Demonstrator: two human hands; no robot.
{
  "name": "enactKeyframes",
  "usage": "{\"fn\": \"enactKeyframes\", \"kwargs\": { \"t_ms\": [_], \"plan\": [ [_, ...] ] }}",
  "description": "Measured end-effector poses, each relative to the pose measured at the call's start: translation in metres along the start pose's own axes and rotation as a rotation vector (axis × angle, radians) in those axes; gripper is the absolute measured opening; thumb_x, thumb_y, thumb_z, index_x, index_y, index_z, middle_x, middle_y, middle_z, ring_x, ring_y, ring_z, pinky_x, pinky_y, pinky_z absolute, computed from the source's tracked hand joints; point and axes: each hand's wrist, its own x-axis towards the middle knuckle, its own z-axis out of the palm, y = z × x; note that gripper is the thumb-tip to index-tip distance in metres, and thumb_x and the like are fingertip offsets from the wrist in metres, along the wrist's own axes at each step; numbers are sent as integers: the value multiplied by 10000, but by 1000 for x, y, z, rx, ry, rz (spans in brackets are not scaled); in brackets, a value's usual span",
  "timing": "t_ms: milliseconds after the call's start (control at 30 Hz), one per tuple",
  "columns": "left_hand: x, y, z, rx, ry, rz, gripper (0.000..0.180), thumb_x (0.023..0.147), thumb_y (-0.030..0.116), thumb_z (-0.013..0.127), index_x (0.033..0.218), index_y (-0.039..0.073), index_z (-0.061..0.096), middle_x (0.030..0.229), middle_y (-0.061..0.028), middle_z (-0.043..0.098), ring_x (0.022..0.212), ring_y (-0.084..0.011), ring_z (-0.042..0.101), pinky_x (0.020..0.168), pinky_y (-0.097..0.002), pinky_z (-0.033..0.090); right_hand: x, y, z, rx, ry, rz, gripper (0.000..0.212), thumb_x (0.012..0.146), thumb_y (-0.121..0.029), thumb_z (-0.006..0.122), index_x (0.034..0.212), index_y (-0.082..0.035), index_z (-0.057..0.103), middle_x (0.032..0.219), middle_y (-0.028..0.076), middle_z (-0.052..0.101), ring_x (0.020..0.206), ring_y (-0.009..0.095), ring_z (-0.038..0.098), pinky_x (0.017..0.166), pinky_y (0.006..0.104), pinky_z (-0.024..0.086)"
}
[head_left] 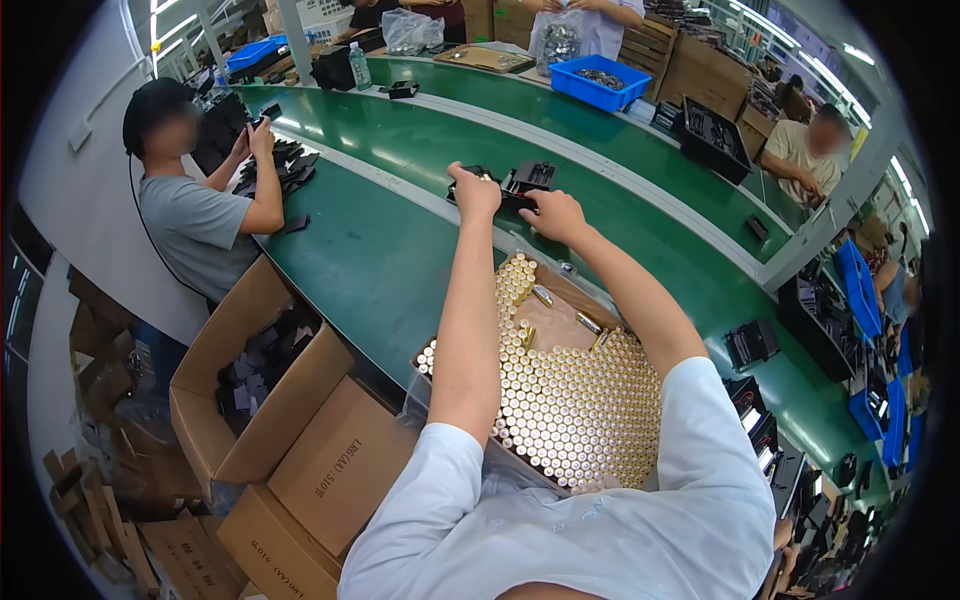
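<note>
Both my arms reach forward over a cardboard box [563, 303] packed with several upright gold-topped batteries [580, 410]. My left hand [474, 190] grips a small black plastic part [473, 175] on the green conveyor belt [380, 250]. My right hand [553, 213] rests on a second black plastic part [530, 180] just beside it, fingers curled on its near edge. A few loose batteries [542, 294] lie flat in the emptied corner of the box.
A person in a grey shirt [195, 225] handles black parts at the left of the belt. Open cardboard cartons [270, 400] stand at my left. A blue bin [598, 85] and more people are across the belt. Black trays [752, 343] line the right side.
</note>
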Motion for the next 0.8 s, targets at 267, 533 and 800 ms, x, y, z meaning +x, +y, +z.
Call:
{"fn": "enactKeyframes", "kwargs": {
  "t_ms": [267,533,800],
  "plan": [
    [-3,-4,5,159,91,151,682,781,59,621,1375,-18,295,1109,-331,569,967,-443,605,861,-450,488,-1,14,-17,-153,-273,130,255,806,-337,629,895,-122,733,847,101,712,770,332,663,700,426,542],
    [-19,51,6,631,-402,43,435,837,279,634,1176,13,580,1094,-219,591,942,-384,608,874,-441,456,-49,9,-128,-300,-454,37,220,711,-259,646,770,-68,739,685,110,681,618,327,615,614,410,516],
    [-51,59,20,763,-678,139,575,851,509,586,1113,2,656,1138,-180,649,1039,-329,634,895,-400,483,-131,-48,-128,-372,-680,-131,185,709,-222,652,682,-51,717,646,128,667,593,336,623,573,411,521]
  ]
}}
